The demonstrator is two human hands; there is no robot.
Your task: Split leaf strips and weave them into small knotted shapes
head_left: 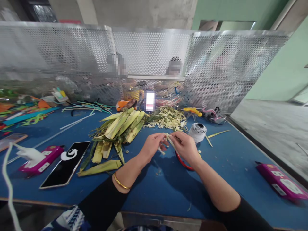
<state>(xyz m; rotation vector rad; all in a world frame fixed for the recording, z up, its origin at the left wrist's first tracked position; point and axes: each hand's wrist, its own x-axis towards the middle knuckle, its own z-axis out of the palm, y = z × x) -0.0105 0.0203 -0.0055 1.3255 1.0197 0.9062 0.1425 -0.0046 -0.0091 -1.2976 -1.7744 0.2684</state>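
1. the left hand [152, 145] and the right hand [184, 147] meet above the middle of the blue table [168, 189], fingertips close together.
2. both hands pinch thin pale leaf strips [167, 138] between thumb and fingers; the strips run from one hand to the other and a short end hangs below the left fingers.
3. the strips look folded or knotted where the hands meet, though that spot is too small to tell for sure.
4. a gold bangle [120, 182] sits on the left wrist, and both arms wear black sleeves.
5. under the right hand a red-handled tool [183, 163] lies on the table, mostly hidden by the hand.
6. just beyond the right hand stands a spool of white thread [197, 131].
7. left of the hands lies a heap of green and yellow leaf bundles [122, 125], with flattened pieces spread in front of it.
8. behind the hands is a pile of pale leaf scraps [168, 118].
9. a black phone [66, 163] lies near the left edge, beside a pink power strip [39, 158] with a white plug in it.
10. another pink power strip [280, 181] lies at the far right.
11. a perforated metal screen [154, 57] closes the back of the table.
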